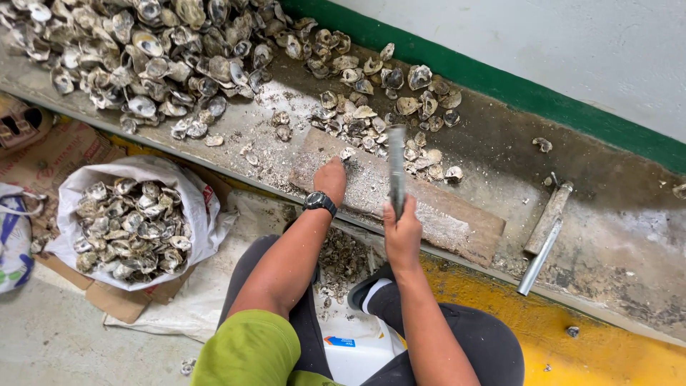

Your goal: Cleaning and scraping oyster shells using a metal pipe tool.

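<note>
My fingers (334,169) on the left hand (331,179) are bunched down tight around a small oyster shell (347,153), pinning it flat on the worn wooden board (457,221) that lies across the concrete ledge (614,236). My right hand (402,230) is closed in a full fist round the handle of a flat metal bar (396,171), which stands nearly upright with its far end raised just beside the pinned shell, not touching it. A black watch (319,201) sits on my left wrist. Beyond the board, a small heap of shells (386,107) lies near my hands, and a far bigger pile (150,57) covers the ledge to the left (mostly grey and crusted). Below the ledge, a white sack (193,207) stands open, full of shells, on flattened cardboard (121,304). A second metal tool (544,236) rests on the ledge to my right, well apart from both hands. White grit dusts the board around the shell.
</note>
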